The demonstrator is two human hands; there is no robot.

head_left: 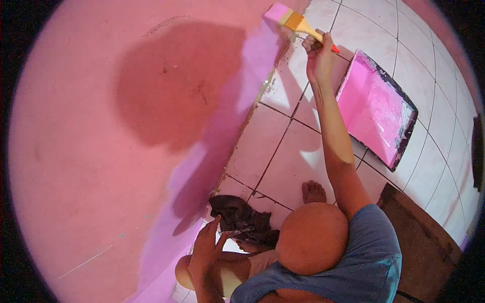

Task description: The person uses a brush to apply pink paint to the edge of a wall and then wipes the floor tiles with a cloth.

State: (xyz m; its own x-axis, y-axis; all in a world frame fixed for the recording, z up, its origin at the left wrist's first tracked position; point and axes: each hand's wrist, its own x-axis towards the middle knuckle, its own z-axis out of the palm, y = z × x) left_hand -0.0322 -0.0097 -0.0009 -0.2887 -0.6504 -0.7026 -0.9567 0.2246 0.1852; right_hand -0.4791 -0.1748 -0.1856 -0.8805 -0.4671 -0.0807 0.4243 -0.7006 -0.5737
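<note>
My right hand point(317, 49), arm stretched forward, is closed round the handle of a flat paintbrush point(294, 21). The brush has a yellowish handle with a red end, and its bristles carry pink paint. They are at the wall point(166, 192), by the upper end of a brighter pink painted band point(217, 129) along its foot. My left hand point(206, 245) is low beside the wall, fingers stretched and apart. Its fingertips are at the edge of a dark crumpled cloth point(237, 214); whether they touch it I cannot tell.
A black-rimmed paint tray point(376, 103) with pink paint lies on the white tiled floor point(270, 131), right of my right forearm. My bare foot point(313, 192) and knee point(313, 237) are near the middle. A brown mat point(417, 232) lies at the lower right.
</note>
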